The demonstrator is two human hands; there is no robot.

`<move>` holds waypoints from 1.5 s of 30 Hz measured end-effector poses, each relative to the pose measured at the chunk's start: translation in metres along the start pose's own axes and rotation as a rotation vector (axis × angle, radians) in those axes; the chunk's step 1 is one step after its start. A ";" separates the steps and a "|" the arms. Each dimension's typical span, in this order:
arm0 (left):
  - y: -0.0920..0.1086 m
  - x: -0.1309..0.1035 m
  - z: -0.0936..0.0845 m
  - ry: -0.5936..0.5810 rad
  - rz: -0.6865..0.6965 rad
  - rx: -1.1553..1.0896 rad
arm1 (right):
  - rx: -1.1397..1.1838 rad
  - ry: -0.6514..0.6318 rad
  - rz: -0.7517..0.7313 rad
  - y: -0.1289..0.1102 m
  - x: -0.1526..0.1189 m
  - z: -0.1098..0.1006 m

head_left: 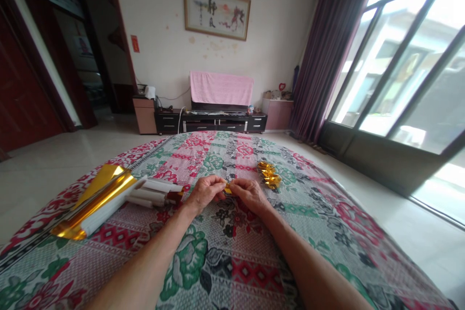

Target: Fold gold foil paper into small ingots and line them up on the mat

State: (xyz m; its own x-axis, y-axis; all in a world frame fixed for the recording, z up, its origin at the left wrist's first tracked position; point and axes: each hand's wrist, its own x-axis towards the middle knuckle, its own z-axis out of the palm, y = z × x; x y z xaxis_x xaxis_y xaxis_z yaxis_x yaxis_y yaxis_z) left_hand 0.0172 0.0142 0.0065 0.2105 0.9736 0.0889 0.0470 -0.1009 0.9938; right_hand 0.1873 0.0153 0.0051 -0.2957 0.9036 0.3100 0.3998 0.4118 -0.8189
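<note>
- Head camera view shows a big table under a patterned cloth with red, green and grey flowers (232, 247); it fills most of the lower part, and both bare forearms reach over it.
- Behind the table, against the white wall, stands a long, low, black cabinet with drawers (225, 127); above its top hangs a pink cloth (221, 87).
- On the left part of the table lies a loosely rolled bundle of shiny gold foil sheets with white undersides (109, 198). Next to it, toward the hands, lie several white paper rolls (154, 191).
- The left hand (203, 194) is above the table, near its middle. Its thumb and index finger pinch one end of the thing in work; the other fingers are bent, but I cannot tell exactly how.
- The right hand (250, 193) is just beside it, with thumb and index finger pressed on the other end.
- Past the right hand, a short row of crumpled gold foil pieces (272, 182) lies on the cloth.
- Between the two hands is a small gold foil piece (227, 188), mostly hidden by the fingertips; its exact shape I cannot tell.
</note>
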 end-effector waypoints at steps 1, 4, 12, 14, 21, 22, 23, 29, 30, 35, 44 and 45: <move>-0.001 0.000 -0.001 -0.003 0.002 -0.004 | -0.003 -0.001 -0.010 0.000 0.000 0.000; -0.001 0.000 -0.002 -0.024 0.015 0.001 | -0.021 0.011 -0.031 0.000 0.000 0.001; -0.002 0.001 0.002 0.043 0.071 0.137 | -0.020 0.059 -0.005 -0.005 -0.001 0.004; -0.003 0.002 0.001 0.053 0.078 0.142 | -0.014 0.091 -0.010 -0.005 -0.001 0.005; -0.001 0.001 -0.003 0.051 0.039 0.099 | 0.108 0.109 0.022 -0.001 0.000 0.003; -0.001 0.001 -0.004 0.047 0.032 0.091 | 0.117 0.101 0.023 -0.001 0.000 0.002; 0.000 0.001 -0.004 0.043 0.026 0.082 | 0.122 0.095 0.024 -0.001 0.000 0.001; 0.002 0.001 -0.002 0.026 -0.010 -0.001 | 0.141 0.077 0.067 -0.005 -0.001 -0.001; 0.001 0.001 -0.001 0.026 -0.013 -0.014 | 0.148 0.081 0.071 -0.005 -0.001 -0.001; 0.000 0.001 -0.004 0.009 -0.042 -0.065 | 0.220 0.121 0.058 0.000 -0.001 0.000; 0.001 0.001 -0.006 0.074 -0.047 -0.116 | 0.176 0.042 0.028 0.004 0.001 0.001; 0.001 0.001 -0.006 0.075 -0.050 -0.116 | 0.163 0.049 0.025 0.005 0.001 0.001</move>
State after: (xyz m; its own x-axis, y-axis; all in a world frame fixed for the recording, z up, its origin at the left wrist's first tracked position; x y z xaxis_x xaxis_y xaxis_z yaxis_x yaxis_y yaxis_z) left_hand 0.0119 0.0167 0.0080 0.1368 0.9898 0.0399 -0.0589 -0.0320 0.9978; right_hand 0.1878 0.0177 0.0010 -0.2431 0.9197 0.3083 0.2589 0.3678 -0.8931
